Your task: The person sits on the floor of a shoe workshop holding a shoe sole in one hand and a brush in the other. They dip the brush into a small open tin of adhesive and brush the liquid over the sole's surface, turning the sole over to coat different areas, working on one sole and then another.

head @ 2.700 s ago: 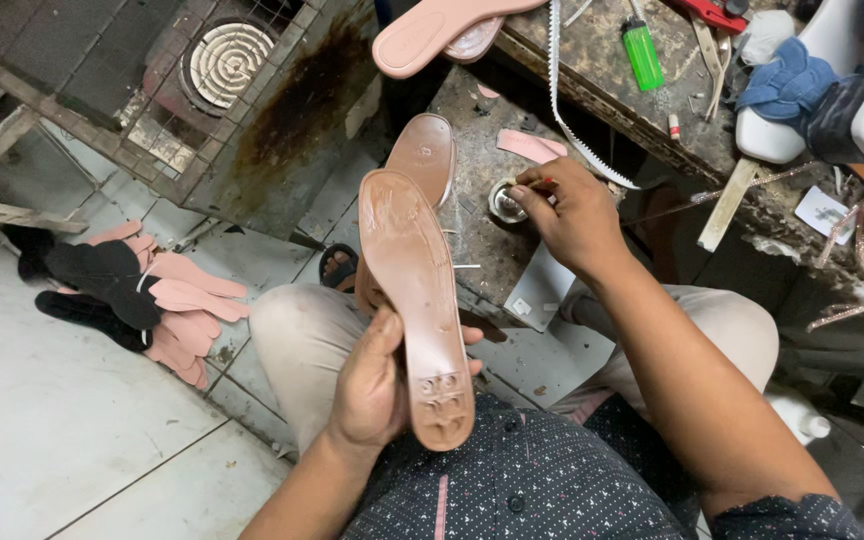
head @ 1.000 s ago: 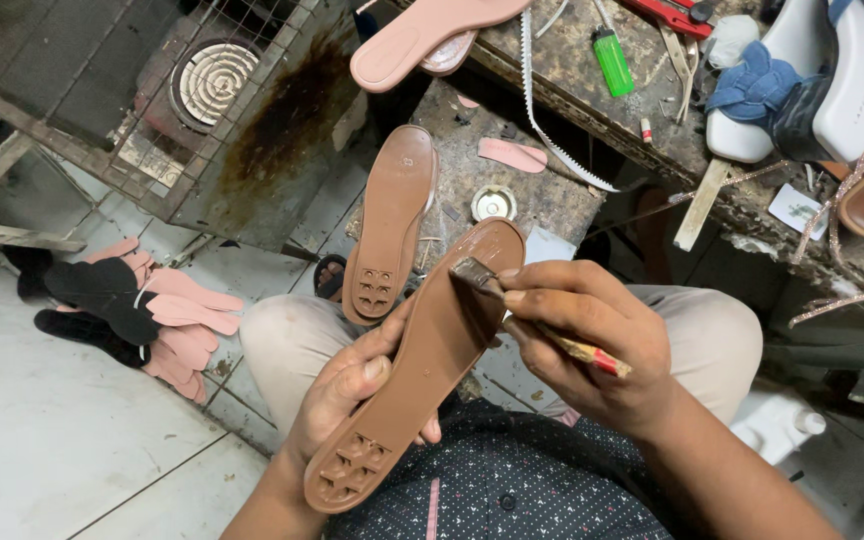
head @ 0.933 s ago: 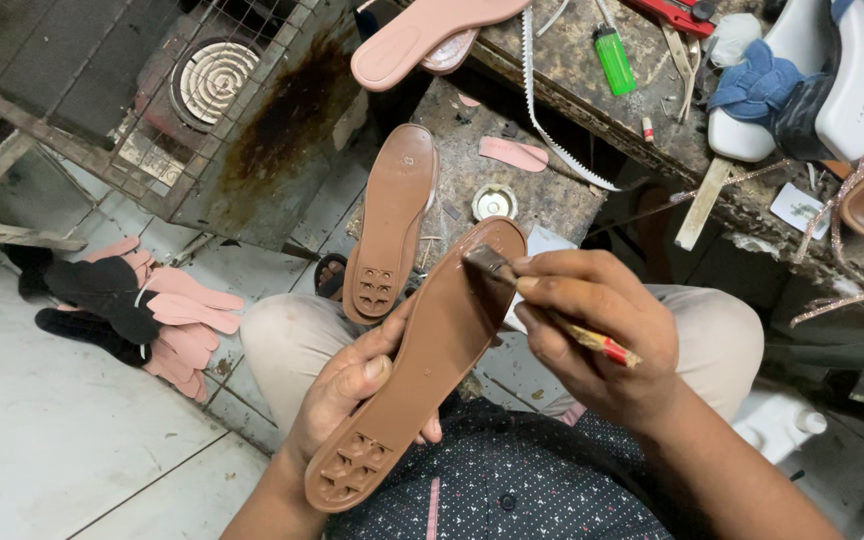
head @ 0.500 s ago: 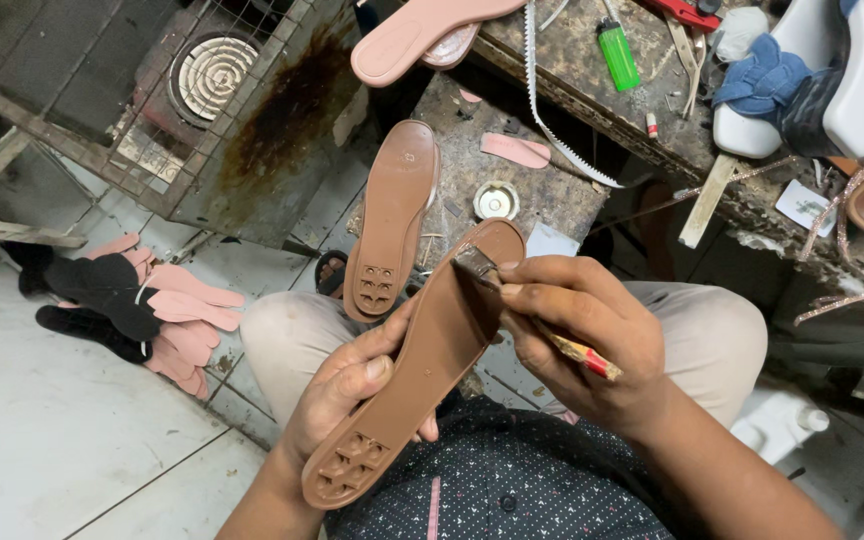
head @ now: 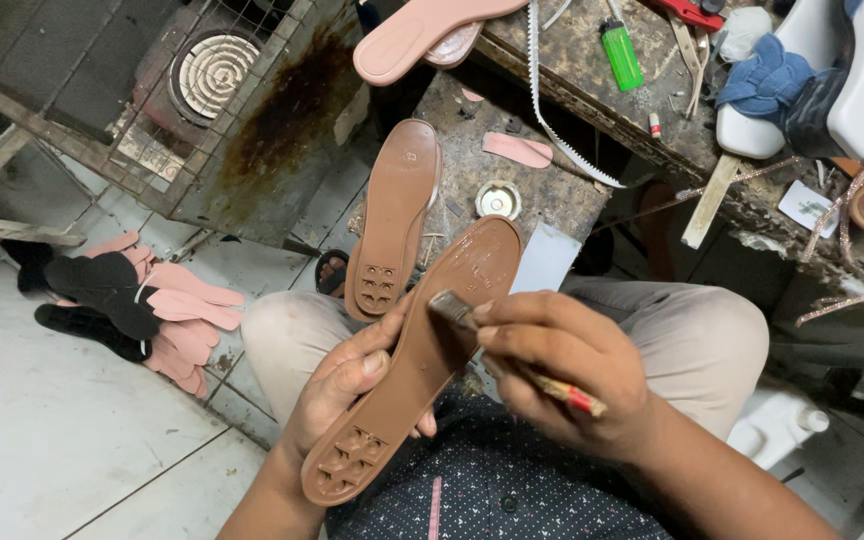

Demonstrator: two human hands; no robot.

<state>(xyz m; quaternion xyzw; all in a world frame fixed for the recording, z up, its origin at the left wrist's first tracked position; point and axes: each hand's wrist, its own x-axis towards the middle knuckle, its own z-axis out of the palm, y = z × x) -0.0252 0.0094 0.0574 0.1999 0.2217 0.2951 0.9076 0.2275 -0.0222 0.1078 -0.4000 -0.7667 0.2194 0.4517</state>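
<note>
- Head view looks straight down at someone seated, a brown shoe sole (head: 414, 365) held over the lap, slanting from heel end near the belly up toward the small stone block (head: 542, 190).
- Left hand (head: 347, 385) is wrapped around the sole's middle from underneath, thumb lying on the top face, so it's closed on it.
- Right hand (head: 562, 365) is pinched tight on a small brush (head: 512, 355) with a red-tipped handle; the bristles touch the sole just above the waist.
- The sole looks wet and shiny toward the toe, so I'd guess that part is tacky or slick. Best held by the edges and the dry heel half.
- It looks like light moulded rubber, flexible but able to hold its shape. It probably won't break, though it could bend if gripped only at one end.
- A second brown sole (head: 392, 230) leans against the block, beside a little round tin (head: 498, 200).
- Pink insoles (head: 177, 330) and black ones are piled on the tiled floor to the left; a green lighter (head: 622, 55) sits on the messy table up top.
</note>
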